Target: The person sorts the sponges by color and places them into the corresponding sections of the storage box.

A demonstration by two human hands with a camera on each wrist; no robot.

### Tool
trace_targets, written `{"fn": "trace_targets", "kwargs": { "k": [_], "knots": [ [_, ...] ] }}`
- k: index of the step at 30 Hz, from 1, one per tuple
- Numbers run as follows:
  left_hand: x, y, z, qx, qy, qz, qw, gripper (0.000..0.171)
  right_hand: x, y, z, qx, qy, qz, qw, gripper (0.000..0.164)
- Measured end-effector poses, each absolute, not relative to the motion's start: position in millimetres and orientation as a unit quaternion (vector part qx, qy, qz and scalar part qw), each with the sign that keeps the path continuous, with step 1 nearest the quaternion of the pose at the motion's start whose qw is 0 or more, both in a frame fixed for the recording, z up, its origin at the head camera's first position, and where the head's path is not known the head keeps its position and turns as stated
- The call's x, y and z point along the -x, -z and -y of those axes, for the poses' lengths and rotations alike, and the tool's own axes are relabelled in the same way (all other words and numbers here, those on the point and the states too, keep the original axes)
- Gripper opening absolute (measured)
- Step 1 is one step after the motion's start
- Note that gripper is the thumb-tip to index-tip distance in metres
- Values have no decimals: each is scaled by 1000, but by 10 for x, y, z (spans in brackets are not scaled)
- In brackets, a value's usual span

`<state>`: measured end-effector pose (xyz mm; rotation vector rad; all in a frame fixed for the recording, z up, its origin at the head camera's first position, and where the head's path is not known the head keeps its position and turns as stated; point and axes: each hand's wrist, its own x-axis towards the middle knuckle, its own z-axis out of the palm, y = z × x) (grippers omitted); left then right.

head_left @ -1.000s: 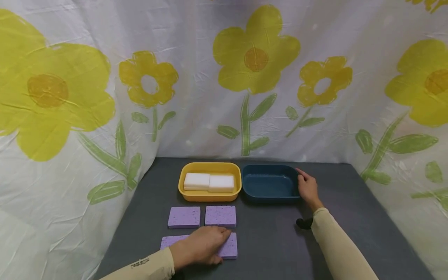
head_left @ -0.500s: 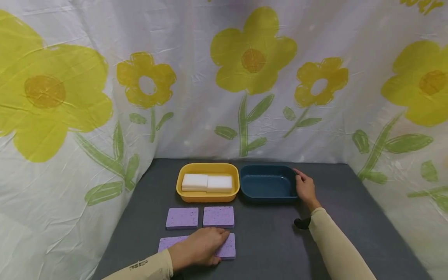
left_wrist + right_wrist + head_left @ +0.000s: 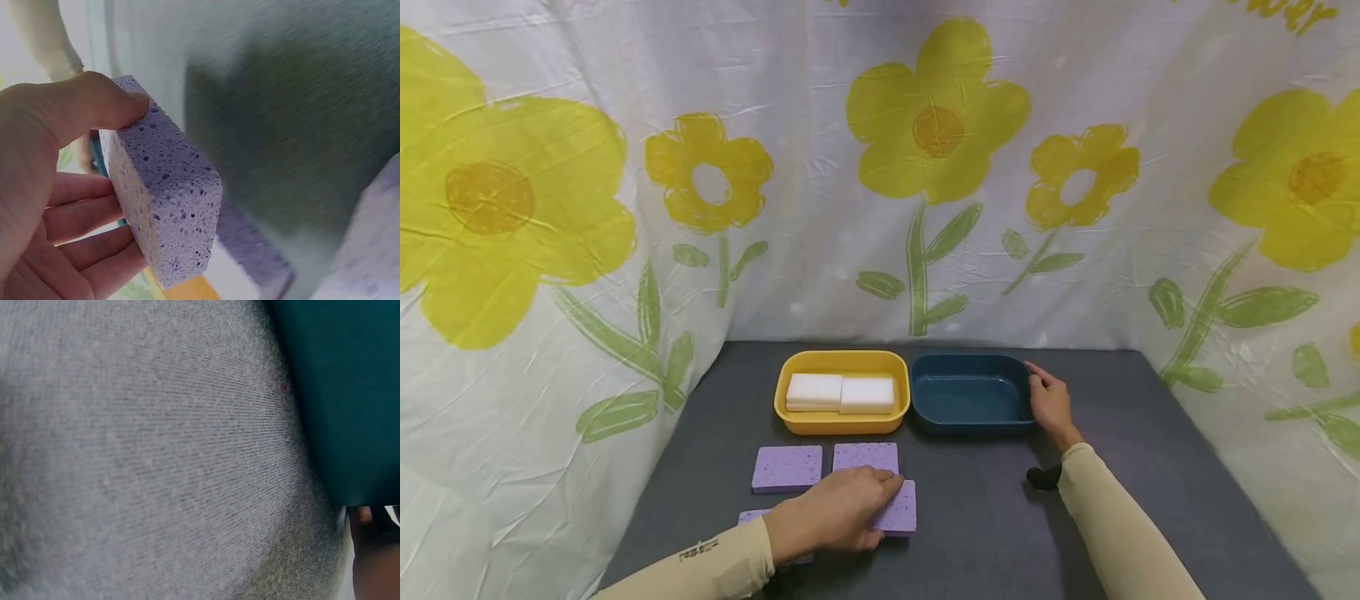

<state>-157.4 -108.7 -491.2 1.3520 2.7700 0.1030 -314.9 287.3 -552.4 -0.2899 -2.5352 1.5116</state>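
Observation:
My left hand (image 3: 842, 510) holds a purple speckled sponge (image 3: 898, 510) above the dark table. In the left wrist view the thumb presses one side of this sponge (image 3: 172, 169) and the fingers support another. Two more purple sponges, a left one (image 3: 787, 468) and a right one (image 3: 865, 455), lie behind it; another (image 3: 752, 517) is mostly hidden under my left forearm. At the back, my right hand (image 3: 1054, 408) grips the right end of a dark blue tray (image 3: 973, 427), whose inside shows no contents. The right wrist view shows the tray's outer wall (image 3: 344, 394), with only part of the hand visible.
Left of the blue tray, close against it, stands a yellow tray (image 3: 842, 427) with white sponges (image 3: 867, 395) stacked in it. A dark grey cloth covers the table (image 3: 970, 517). A white curtain (image 3: 805, 275) with printed yellow flowers hangs behind and at both sides.
The sponge in my left hand has come up off the table and moved slightly forward and right. My right hand stays at the blue tray. The head view has shifted slightly.

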Motion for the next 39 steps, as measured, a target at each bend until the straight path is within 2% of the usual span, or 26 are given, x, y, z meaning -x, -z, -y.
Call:
{"fn": "trace_targets", "kwargs": {
  "k": [5, 14, 25, 33, 39],
  "knots": [
    [1686, 4732, 1036, -430, -31, -902, 28, 69, 3154, 5540, -2861, 97, -490, 861, 98, 50],
    [1922, 4532, 965, -432, -30, -901, -24, 65, 3153, 5561, -2848, 102, -479, 867, 95, 50],
    [2145, 4361, 836, -427, -38, -903, -18, 62, 3151, 5535, -2814, 100, -489, 860, 104, 49],
    [2350, 4216, 715, -423, -42, -905, -27, 49, 3133, 5522, -2814, 102, -495, 858, 90, 51],
    [2490, 4159, 603, -423, -42, -905, -29, 56, 3114, 5517, -2822, 105, -489, 861, 98, 50]
  ]
}}
